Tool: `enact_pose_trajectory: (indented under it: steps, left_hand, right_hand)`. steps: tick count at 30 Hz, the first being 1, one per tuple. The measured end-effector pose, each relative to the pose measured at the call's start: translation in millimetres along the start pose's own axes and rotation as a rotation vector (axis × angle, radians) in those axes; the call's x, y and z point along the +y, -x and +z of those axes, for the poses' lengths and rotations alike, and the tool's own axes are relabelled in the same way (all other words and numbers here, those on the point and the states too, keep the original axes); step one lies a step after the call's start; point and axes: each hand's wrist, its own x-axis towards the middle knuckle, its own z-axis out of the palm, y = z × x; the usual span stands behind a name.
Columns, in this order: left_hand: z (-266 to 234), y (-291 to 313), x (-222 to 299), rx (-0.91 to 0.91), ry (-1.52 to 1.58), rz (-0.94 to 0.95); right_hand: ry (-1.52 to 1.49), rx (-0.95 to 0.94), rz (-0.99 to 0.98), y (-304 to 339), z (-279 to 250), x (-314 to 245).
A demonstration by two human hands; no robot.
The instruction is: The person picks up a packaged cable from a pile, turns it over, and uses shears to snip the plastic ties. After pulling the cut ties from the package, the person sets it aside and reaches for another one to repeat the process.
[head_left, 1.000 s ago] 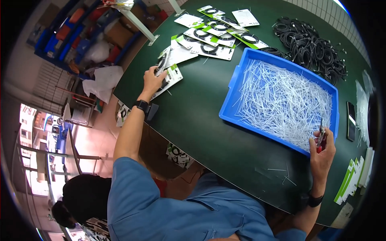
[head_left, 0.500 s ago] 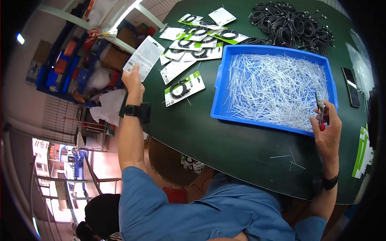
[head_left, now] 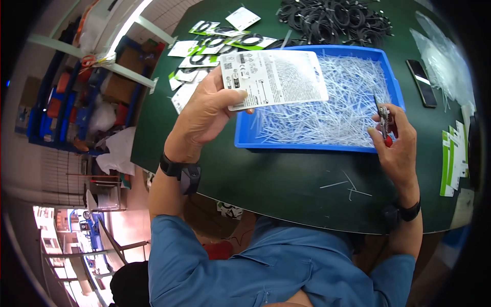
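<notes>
My left hand (head_left: 202,115) pinches a flat white packaging card (head_left: 286,77) by its left end, thumb on top. The card's printed back faces up, and it hangs over the left part of a blue tray (head_left: 307,147). A heap of thin white plastic strips (head_left: 353,97) fills the tray. At the tray's right front corner, my right hand (head_left: 401,148) is closed around small metal cutters (head_left: 384,117) with a red handle, jaws pointing away from me. Behind my left hand, a pile of carded black cables (head_left: 207,48) is partly hidden.
Coiled black cables (head_left: 335,23) are heaped at the far side of the green table (head_left: 276,174). On the right lie a phone (head_left: 422,84), a clear plastic bag (head_left: 445,64) and green-and-white cards (head_left: 452,161). A few loose strips (head_left: 335,184) lie before the tray.
My left hand has brought the card rightward from the table's left edge to over the tray. My right hand keeps the cutters near the tray's corner. The whole view has shifted somewhat.
</notes>
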Motion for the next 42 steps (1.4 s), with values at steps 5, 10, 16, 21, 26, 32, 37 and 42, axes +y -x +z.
enact_pose_trajectory:
  steps: [5, 10, 16, 21, 26, 32, 37, 42]
  left_hand:
    - [34.6, -38.4, -38.4, -0.078, 0.197, 0.056]
    - [65.7, -61.1, -61.8, -0.008, 0.613, 0.170]
    - [62.6, -77.3, -65.6, -0.014, 0.493, 0.196]
    - [69.5, -74.5, -68.8, -0.016, 0.378, 0.249]
    - [75.5, -64.5, -78.2, 0.056, 0.340, 0.256]
    - [98.6, -43.2, -67.8, -0.069, 0.376, -0.219]
    - [98.4, -42.8, -66.8, -0.068, 0.367, -0.238]
    - [88.2, -46.6, -86.0, -0.208, 0.244, -0.115]
  right_hand:
    - [-0.111, 0.009, 0.032, 0.9, -1.1, -1.3]
    - [-0.234, -0.090, 0.252, -0.8, -16.9, -10.7]
    - [-0.291, -0.099, 0.258, -1.0, -16.7, -12.8]
    - [-0.207, -0.014, 0.116, 1.8, -1.9, -3.0]
    - [-0.185, 0.074, 0.083, -1.3, -4.3, -9.2]
    - [0.071, -0.091, 0.085, -5.4, -11.1, -17.9]
    - [0.183, -0.118, -0.045, -3.7, -2.5, -8.0]
    - [0.296, -0.152, -0.103, -3.2, -2.6, -13.2]
